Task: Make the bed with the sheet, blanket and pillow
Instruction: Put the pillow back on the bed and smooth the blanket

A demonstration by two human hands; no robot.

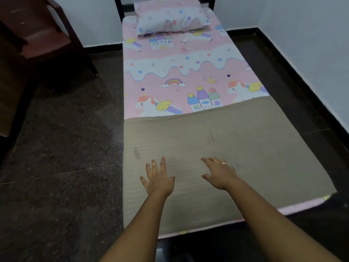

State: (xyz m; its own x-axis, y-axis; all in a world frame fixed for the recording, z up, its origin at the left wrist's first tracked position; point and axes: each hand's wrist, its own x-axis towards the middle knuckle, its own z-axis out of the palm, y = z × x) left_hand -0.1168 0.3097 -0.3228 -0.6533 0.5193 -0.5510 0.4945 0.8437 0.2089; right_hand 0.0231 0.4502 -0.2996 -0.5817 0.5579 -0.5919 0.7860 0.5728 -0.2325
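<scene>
A pink unicorn-print sheet (181, 59) covers the narrow bed. At the head end lies a matching pillow (171, 17). A tan blanket (245, 140) is spread flat over the foot half, its upper edge running across the bed's middle. My left hand (157, 177) is over the blanket near its left side, fingers spread and straight. My right hand (219, 173), with a ring on one finger, is over the blanket's middle, fingers extended. Neither hand holds anything.
A dark wooden chair (43, 35) stands at the back left beside the bed. Dark speckled floor (60, 148) lies to the left. A white wall (311, 44) runs close along the bed's right side. The black bed frame (118, 8) rises behind the pillow.
</scene>
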